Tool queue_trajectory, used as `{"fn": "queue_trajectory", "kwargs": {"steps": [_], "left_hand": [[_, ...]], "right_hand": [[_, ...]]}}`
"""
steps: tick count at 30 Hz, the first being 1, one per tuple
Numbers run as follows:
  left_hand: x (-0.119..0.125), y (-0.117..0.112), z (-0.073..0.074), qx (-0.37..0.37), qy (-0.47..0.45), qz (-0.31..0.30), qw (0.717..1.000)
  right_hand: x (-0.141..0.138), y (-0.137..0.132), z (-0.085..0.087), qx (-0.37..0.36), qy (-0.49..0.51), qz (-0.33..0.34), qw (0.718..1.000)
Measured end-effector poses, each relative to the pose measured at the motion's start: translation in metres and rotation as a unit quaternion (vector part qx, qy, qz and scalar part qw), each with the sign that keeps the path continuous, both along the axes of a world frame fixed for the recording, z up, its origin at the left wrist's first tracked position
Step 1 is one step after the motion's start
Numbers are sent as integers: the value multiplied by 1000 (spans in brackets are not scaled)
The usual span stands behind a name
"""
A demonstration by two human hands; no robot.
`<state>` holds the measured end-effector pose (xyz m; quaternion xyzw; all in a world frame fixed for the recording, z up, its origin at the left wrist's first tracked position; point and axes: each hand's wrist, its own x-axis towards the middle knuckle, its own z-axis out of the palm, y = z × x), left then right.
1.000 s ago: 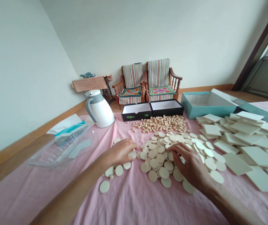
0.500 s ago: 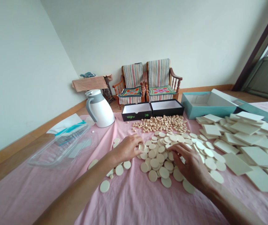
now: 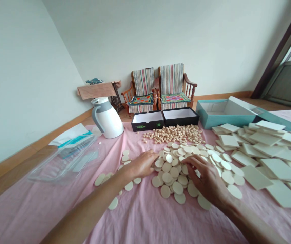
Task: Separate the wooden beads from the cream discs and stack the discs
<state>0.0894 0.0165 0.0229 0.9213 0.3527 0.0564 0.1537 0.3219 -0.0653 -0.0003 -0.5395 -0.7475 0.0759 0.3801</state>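
Centre frame: left hand (image 3: 142, 164) curled at left edge of disc pile (image 3: 172, 169), pinch not discernible; right hand (image 3: 206, 178) spread flat on it. Judged mid-sorting; lifting one overlapped piece calls for a fingertip edge-pinch.

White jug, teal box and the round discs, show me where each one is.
white jug (image 3: 110, 123), head view, on its body.
teal box (image 3: 227, 121), head view, on its front wall.
round discs (image 3: 167, 177), head view, on a disc between the hands.
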Motion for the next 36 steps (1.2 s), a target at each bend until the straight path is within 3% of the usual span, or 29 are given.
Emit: {"fn": "queue_trajectory", "kwargs": {"steps": [4,8,12,16,25,31,36], "left_hand": [[1,-4,7,-21,-61,0,998],[-22,11,18,-30,-105,64,992],[-52,33,19,-31,-28,98,994],[-63,39,8,-19,22,93,995],[-55,46,-6,23,12,106,994],[-32,75,-11,53,-72,193,977],[-17,93,-7,93,-139,249,954]], "right_hand": [[1,1,-1,6,-5,-2,1000],[1,0,-2,7,-9,-5,1000],[1,0,-3,4,-11,-1,1000],[1,1,-5,3,-13,1,1000],[1,1,-6,-4,-14,6,1000],[0,1,-4,-1,-14,4,1000],[0,1,-3,2,-9,0,1000]]}}
